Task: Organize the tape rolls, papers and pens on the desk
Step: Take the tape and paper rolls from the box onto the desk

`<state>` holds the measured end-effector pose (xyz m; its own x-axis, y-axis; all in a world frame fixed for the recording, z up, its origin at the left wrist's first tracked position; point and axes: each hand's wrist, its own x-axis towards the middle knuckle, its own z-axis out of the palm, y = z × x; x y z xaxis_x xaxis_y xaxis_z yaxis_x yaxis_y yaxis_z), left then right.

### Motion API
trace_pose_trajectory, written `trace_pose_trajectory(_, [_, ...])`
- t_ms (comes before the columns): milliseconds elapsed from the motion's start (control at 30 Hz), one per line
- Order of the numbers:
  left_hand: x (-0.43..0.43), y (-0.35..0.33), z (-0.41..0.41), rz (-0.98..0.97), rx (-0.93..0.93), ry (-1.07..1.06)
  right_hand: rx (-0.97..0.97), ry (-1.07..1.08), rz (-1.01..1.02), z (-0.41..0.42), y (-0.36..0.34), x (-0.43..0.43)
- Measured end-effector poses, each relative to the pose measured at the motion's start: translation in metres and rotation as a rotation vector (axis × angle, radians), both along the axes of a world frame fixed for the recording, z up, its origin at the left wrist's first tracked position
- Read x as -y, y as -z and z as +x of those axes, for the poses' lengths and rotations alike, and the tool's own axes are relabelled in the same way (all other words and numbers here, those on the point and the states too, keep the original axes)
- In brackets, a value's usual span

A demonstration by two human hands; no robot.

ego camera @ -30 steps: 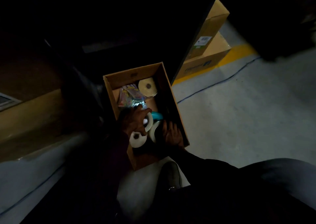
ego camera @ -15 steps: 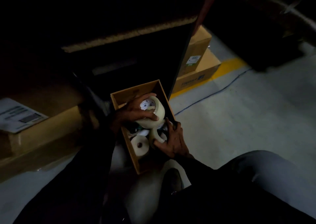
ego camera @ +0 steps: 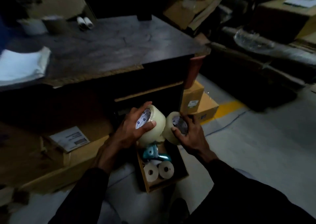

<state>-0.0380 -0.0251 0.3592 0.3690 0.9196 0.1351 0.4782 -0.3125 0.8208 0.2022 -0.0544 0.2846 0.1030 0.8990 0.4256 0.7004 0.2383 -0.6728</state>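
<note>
My left hand (ego camera: 131, 129) grips a pale tape roll (ego camera: 154, 128) with a white and blue core label. My right hand (ego camera: 189, 134) grips a second pale tape roll (ego camera: 171, 128) right beside it. Both rolls are held above an open cardboard box (ego camera: 148, 184) on the floor. Inside the box lie two white rolls (ego camera: 158, 170) and a teal tape dispenser (ego camera: 154, 153). The dark desk (ego camera: 109, 47) stands behind, with a stack of white papers (ego camera: 20, 65) at its left edge and two small white rolls (ego camera: 84, 22) at the back.
Cardboard boxes with labels sit on the floor at the left (ego camera: 68, 147) and beside the desk at the right (ego camera: 196, 102). More boxes and plastic-wrapped goods (ego camera: 253, 37) crowd the back right. A yellow floor line (ego camera: 227, 107) and a thin cable run over the grey floor.
Both hands have come up out of the box, each with a tape roll. My view has tilted up, and the desk top shows now.
</note>
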Motion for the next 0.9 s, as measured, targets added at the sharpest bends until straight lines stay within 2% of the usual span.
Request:
trace_pose_trajectory(233, [0.023, -0.136, -0.024, 0.301, -0.109, -0.013, 0.048, -0.111, 0.263, -0.008, -0.147, -0.009])
trace_pose_trajectory(433, [0.003, -0.219, -0.077, 0.412, -0.294, -0.183, 0.088, -0.213, 0.381, -0.031, -0.230, -0.040])
trace_pose_trajectory(600, [-0.028, -0.239, -0.126, 0.420, -0.679, -0.286, 0.152, -0.296, 0.427, -0.061, -0.267, -0.081])
trace_pose_trajectory(900, [-0.081, -0.227, -0.164, 0.240, -0.904, -0.341, 0.294, -0.411, 0.273, -0.118, -0.258, -0.139])
